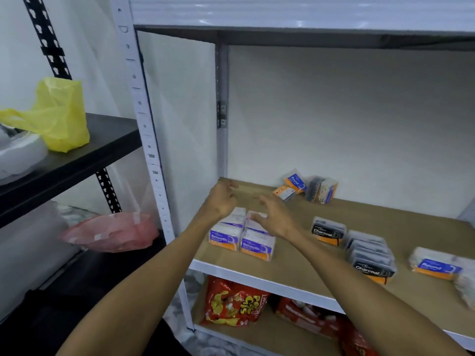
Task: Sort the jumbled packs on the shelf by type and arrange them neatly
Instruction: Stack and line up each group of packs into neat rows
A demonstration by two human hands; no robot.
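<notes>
SORTING IN PROGRESS: A person's hands hover over two neat rows of Smooth packs (240, 237) at the left end of a wooden shelf (295, 263), partway through sorting jumbled packs by type. The left hand (221, 200) is open, its fingers loosely spread above the back of the rows. The right hand (273, 220) is spread too, and its fingertips seem to rest on the rear packs, though motion blur leaves the contact uncertain. Neither hand grips anything.

The job looks roughly half done. The Smooth packs stand side by side, their purple-and-orange labels facing forward. To their right is a lined-up Charcoal row (370, 260), with a lone Charcoal pack (327, 231) apart from it, between the two groups. At the far right lies a Round pack (437, 265) with a blue label, and more packs blur at the frame's edge beside it.

A loose cluster by the back wall is left to gather. It holds a tilted second Round pack (295, 181), a small orange pack (284, 192) with unreadable writing, and a clear pack (321, 190).

On the shelf below, red snack bags (234, 301) carry yellow lettering that is only partly legible. A yellow plastic bag (61, 116) sits on a black rack (102, 140) to the left.
</notes>
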